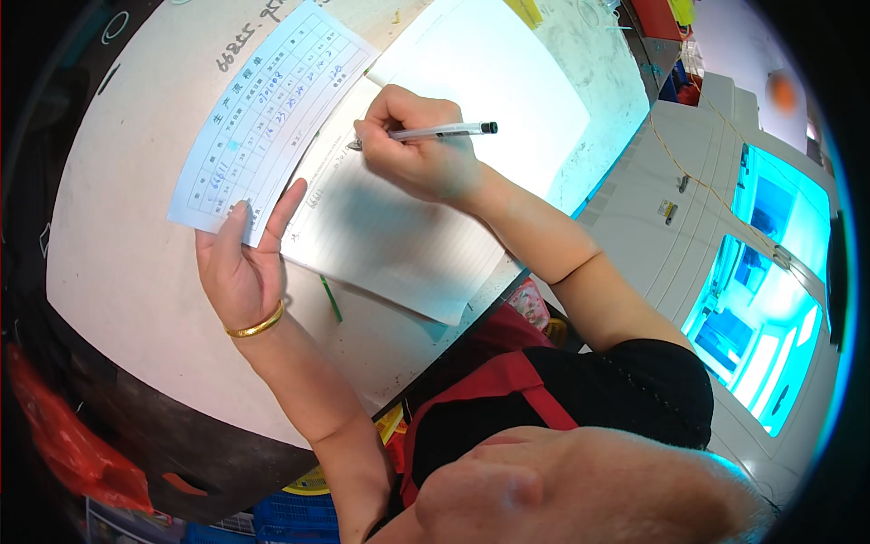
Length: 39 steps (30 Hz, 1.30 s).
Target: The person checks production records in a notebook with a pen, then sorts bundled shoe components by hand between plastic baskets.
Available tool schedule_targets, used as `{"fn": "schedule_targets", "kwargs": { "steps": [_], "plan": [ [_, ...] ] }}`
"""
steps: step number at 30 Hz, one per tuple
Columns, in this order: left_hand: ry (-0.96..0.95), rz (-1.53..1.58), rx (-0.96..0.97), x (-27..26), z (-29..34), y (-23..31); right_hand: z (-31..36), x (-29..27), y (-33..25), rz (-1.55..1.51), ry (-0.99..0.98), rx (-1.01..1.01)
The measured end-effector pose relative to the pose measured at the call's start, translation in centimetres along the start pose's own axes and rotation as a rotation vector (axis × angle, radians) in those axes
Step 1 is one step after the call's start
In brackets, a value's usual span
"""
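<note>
My right hand (412,145) is closed round a pen (444,131) with a clear barrel and black end cap. Its tip touches the lined page of an open notebook (408,245), where a few handwritten marks show. My left hand (243,258) pinches the lower edge of a pale blue printed form (263,118), thumb on top. The form has a table with handwritten figures and overlaps the notebook's left edge. A gold bangle (256,325) circles my left wrist.
The notebook lies on a white table (154,299) with handwriting on its surface. A thin green stick (331,299) rests below the notebook. A red plastic bag (77,435) hangs at the left, and blue crates (294,515) stand below. Grey cabinets (648,245) are at the right.
</note>
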<state>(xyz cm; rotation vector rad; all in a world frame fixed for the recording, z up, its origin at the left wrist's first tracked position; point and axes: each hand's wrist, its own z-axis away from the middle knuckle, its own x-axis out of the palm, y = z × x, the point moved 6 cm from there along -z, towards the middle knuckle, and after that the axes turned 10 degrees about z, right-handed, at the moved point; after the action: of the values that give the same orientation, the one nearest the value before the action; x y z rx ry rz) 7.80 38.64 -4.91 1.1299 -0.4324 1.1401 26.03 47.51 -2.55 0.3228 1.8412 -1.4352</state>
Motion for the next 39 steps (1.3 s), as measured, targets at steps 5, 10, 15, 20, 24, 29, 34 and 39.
{"fn": "schedule_targets", "kwargs": {
  "steps": [5, 10, 15, 20, 24, 29, 34, 39],
  "plan": [
    [-0.008, -0.019, 0.016, 0.1, 0.0, 0.1, -0.1, -0.2, 0.2, -0.044, 0.002, 0.041],
    [0.003, -0.024, 0.013, 0.2, 0.1, 0.3, -0.1, -0.1, 0.0, -0.026, -0.005, 0.004],
    [0.011, -0.012, 0.007, -0.2, 0.0, 0.2, 0.1, -0.7, 0.7, -0.124, 0.033, 0.088],
    [0.011, -0.038, 0.01, 0.2, 0.1, 0.3, -0.2, -0.6, 0.8, -0.075, 0.001, 0.08],
    [0.014, -0.009, -0.006, -0.1, 0.0, 0.2, -0.1, -0.3, 0.7, -0.003, 0.019, 0.042],
    [0.021, -0.012, 0.002, -0.2, 0.0, 0.3, -0.3, -0.5, 0.5, 0.026, 0.075, -0.008],
    [0.022, -0.007, -0.002, -0.2, 0.0, 0.2, -0.3, -0.6, 0.5, 0.035, 0.034, -0.002],
    [-0.004, 0.013, -0.008, -0.6, -0.1, 0.2, -0.5, -0.9, 1.9, -0.174, 0.054, 0.14]
  ]
}}
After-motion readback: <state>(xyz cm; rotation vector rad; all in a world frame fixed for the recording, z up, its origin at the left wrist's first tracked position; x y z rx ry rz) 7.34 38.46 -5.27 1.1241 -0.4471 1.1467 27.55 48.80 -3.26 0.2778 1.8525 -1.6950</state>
